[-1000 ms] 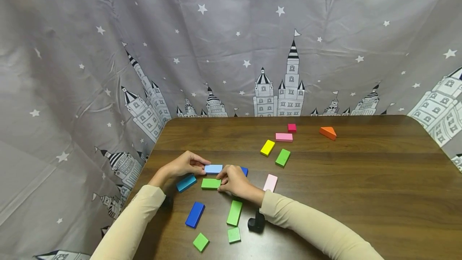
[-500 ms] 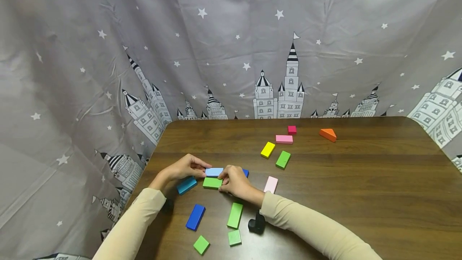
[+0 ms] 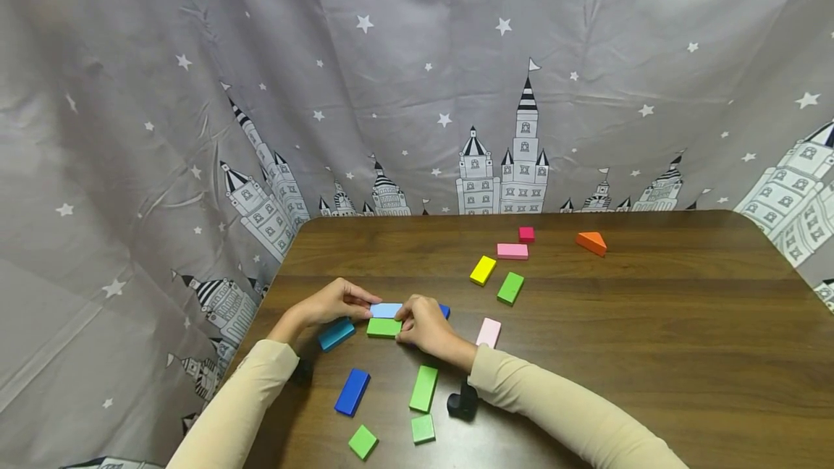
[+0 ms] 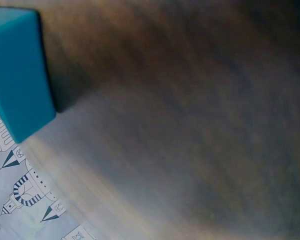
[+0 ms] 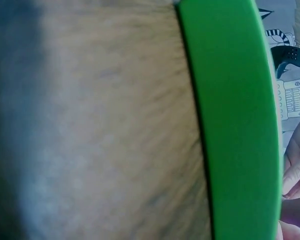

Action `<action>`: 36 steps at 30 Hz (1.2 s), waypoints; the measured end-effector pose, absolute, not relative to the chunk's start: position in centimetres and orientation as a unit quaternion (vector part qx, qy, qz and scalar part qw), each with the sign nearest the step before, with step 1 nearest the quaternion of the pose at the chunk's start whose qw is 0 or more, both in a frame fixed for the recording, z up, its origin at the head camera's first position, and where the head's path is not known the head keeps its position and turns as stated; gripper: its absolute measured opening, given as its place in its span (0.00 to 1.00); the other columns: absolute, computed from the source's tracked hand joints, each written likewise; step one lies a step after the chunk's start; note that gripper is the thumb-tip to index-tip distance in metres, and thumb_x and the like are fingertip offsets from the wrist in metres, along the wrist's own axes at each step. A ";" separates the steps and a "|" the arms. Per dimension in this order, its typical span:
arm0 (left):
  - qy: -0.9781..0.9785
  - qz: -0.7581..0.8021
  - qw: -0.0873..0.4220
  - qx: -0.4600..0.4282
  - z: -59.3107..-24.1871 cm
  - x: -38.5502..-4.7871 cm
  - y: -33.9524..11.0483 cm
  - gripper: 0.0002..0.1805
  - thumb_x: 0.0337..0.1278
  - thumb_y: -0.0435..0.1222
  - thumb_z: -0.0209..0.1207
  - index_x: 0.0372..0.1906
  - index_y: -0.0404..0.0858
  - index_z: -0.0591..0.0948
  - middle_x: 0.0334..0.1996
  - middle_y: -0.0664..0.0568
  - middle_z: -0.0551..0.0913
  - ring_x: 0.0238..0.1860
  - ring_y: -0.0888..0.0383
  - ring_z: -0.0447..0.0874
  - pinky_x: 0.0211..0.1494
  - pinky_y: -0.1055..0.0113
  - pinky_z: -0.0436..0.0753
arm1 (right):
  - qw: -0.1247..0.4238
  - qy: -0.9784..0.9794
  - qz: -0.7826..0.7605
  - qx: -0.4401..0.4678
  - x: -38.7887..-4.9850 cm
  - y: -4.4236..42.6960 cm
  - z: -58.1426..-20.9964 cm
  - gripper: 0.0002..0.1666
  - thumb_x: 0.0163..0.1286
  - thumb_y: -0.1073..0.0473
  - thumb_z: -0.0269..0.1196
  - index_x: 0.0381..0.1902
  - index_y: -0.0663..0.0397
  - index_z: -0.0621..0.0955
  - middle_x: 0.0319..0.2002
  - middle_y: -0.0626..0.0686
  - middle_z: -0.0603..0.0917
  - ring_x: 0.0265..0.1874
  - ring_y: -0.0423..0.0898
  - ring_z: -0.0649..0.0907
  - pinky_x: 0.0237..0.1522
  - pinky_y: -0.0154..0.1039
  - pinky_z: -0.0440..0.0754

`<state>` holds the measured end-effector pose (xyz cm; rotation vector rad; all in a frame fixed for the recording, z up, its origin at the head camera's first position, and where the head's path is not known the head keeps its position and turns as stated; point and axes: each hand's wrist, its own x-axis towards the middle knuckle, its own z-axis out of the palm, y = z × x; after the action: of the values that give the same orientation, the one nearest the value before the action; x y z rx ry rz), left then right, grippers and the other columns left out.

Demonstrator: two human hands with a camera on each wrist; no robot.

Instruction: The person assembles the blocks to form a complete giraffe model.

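Note:
In the head view a light blue block (image 3: pixel 386 310) lies flat on the table, and the left hand (image 3: pixel 334 302) pinches its left end between thumb and fingers. Right in front of it, long sides together, is a green block (image 3: pixel 384 328). The right hand (image 3: pixel 426 326) grips that green block's right end with curled fingers, which also cover the light blue block's right end. A teal block (image 3: pixel 337 334) rests below the left hand; it fills the left edge of the left wrist view (image 4: pixel 20 75). The green block stands large in the right wrist view (image 5: pixel 235 120).
Blue (image 3: pixel 352 391), long green (image 3: pixel 423 389) and two small green blocks (image 3: pixel 363 442) lie nearer. Another blue block (image 3: pixel 444 311) is partly behind the right hand. Pale pink (image 3: pixel 489 333), yellow (image 3: pixel 483 271), green, pink, red and orange (image 3: pixel 591 242) blocks lie to the right and farther back.
The green block and the right hand have moved up against the light blue block, closing the gap between the two blocks. The left hand keeps its hold on the light blue block.

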<state>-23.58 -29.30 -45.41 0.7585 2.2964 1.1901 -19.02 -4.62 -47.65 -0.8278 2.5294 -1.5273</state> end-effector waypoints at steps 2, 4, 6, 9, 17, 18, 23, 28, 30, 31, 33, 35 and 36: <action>0.830 0.432 0.220 0.276 -45.4 -23.6 -29.3 0.16 0.63 0.26 0.63 0.54 0.23 0.81 0.49 0.35 0.85 0.47 0.52 0.84 0.46 0.70 0.82 | 0.036 0.824 -0.498 -0.268 -19.1 -4.6 -47.6 0.16 0.45 0.77 0.77 0.34 0.72 0.85 0.30 0.54 0.77 0.26 0.46 0.84 0.28 0.25 0.79; 0.831 0.432 0.217 0.276 -45.4 -23.6 -29.3 0.16 0.64 0.26 0.62 0.54 0.23 0.82 0.49 0.35 0.85 0.48 0.51 0.84 0.46 0.69 0.82 | 0.035 0.825 -0.498 -0.265 -19.1 -4.6 -47.6 0.16 0.45 0.76 0.77 0.34 0.72 0.85 0.31 0.54 0.77 0.26 0.44 0.84 0.28 0.25 0.79; 0.832 0.432 0.216 0.273 -45.4 -23.6 -29.3 0.16 0.63 0.26 0.63 0.54 0.23 0.82 0.49 0.35 0.85 0.48 0.50 0.84 0.46 0.69 0.82 | 0.033 0.826 -0.497 -0.263 -19.2 -4.6 -47.6 0.16 0.45 0.76 0.78 0.34 0.71 0.86 0.31 0.54 0.77 0.26 0.43 0.84 0.28 0.25 0.79; 0.834 0.431 0.215 0.269 -45.3 -23.6 -29.2 0.16 0.63 0.26 0.63 0.54 0.23 0.82 0.48 0.35 0.85 0.47 0.50 0.84 0.46 0.70 0.82 | 0.030 0.828 -0.496 -0.262 -19.3 -4.6 -47.5 0.16 0.44 0.76 0.78 0.33 0.70 0.86 0.31 0.54 0.78 0.25 0.42 0.83 0.28 0.25 0.79; 0.831 0.440 0.223 0.257 -45.1 -23.5 -29.1 0.17 0.62 0.24 0.63 0.54 0.21 0.80 0.48 0.33 0.84 0.46 0.49 0.85 0.45 0.70 0.83 | 0.033 0.832 -0.491 -0.258 -19.4 -4.6 -47.5 0.16 0.44 0.75 0.79 0.33 0.68 0.86 0.32 0.53 0.79 0.25 0.40 0.83 0.28 0.25 0.79; 0.830 0.443 0.226 0.253 -45.1 -23.5 -29.1 0.17 0.62 0.24 0.63 0.55 0.21 0.80 0.49 0.34 0.84 0.47 0.49 0.85 0.46 0.70 0.83 | 0.034 0.832 -0.490 -0.258 -19.4 -4.6 -47.5 0.16 0.44 0.75 0.79 0.33 0.68 0.86 0.31 0.53 0.79 0.25 0.40 0.83 0.28 0.25 0.79; 0.824 0.453 0.235 0.245 -45.1 -23.6 -29.1 0.19 0.60 0.26 0.66 0.55 0.22 0.80 0.49 0.35 0.84 0.47 0.50 0.85 0.47 0.69 0.83 | 0.039 0.830 -0.491 -0.259 -19.5 -4.6 -47.5 0.16 0.44 0.75 0.79 0.33 0.69 0.85 0.31 0.53 0.78 0.25 0.40 0.83 0.28 0.26 0.79; 0.824 0.452 0.236 0.248 -45.3 -23.6 -29.0 0.17 0.57 0.26 0.68 0.51 0.24 0.83 0.47 0.38 0.86 0.47 0.52 0.84 0.48 0.69 0.83 | 0.046 0.828 -0.496 -0.257 -19.5 -4.6 -47.5 0.16 0.45 0.75 0.78 0.33 0.69 0.85 0.32 0.53 0.78 0.25 0.40 0.83 0.28 0.25 0.79; 0.825 0.449 0.237 0.249 -45.3 -23.6 -29.0 0.15 0.57 0.26 0.68 0.50 0.25 0.84 0.46 0.39 0.86 0.47 0.52 0.85 0.49 0.69 0.82 | 0.047 0.827 -0.497 -0.257 -19.5 -4.6 -47.5 0.16 0.45 0.76 0.78 0.33 0.70 0.85 0.32 0.53 0.78 0.25 0.40 0.84 0.28 0.25 0.80; 0.825 0.447 0.237 0.251 -45.2 -23.5 -29.0 0.15 0.57 0.26 0.67 0.49 0.25 0.84 0.46 0.40 0.86 0.48 0.51 0.85 0.49 0.69 0.82 | 0.048 0.827 -0.498 -0.256 -19.5 -4.6 -47.6 0.16 0.45 0.76 0.78 0.33 0.69 0.85 0.32 0.53 0.78 0.25 0.40 0.84 0.28 0.25 0.80; 0.827 0.442 0.238 0.253 -45.2 -23.4 -28.9 0.14 0.58 0.26 0.67 0.49 0.26 0.85 0.47 0.40 0.86 0.49 0.50 0.84 0.50 0.68 0.82 | 0.045 0.827 -0.498 -0.257 -19.5 -4.6 -47.6 0.16 0.44 0.76 0.78 0.32 0.69 0.85 0.32 0.54 0.79 0.25 0.41 0.83 0.28 0.25 0.80; 0.828 0.438 0.239 0.256 -45.0 -23.3 -28.9 0.14 0.59 0.26 0.66 0.50 0.26 0.84 0.47 0.40 0.86 0.51 0.47 0.84 0.51 0.68 0.82 | 0.041 0.826 -0.499 -0.260 -19.5 -4.6 -47.6 0.16 0.44 0.76 0.78 0.32 0.69 0.85 0.31 0.54 0.79 0.25 0.41 0.83 0.28 0.26 0.80; 0.828 0.437 0.238 0.257 -45.0 -23.3 -28.9 0.14 0.59 0.26 0.66 0.50 0.26 0.84 0.47 0.40 0.86 0.51 0.46 0.84 0.52 0.67 0.82 | 0.040 0.826 -0.499 -0.260 -19.5 -4.6 -47.6 0.16 0.43 0.76 0.79 0.32 0.69 0.85 0.31 0.54 0.79 0.25 0.41 0.83 0.28 0.26 0.79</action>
<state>-23.27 -28.89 -44.98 0.7048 2.2693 1.1962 -19.51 -4.61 -47.62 -0.7960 2.5303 -1.5306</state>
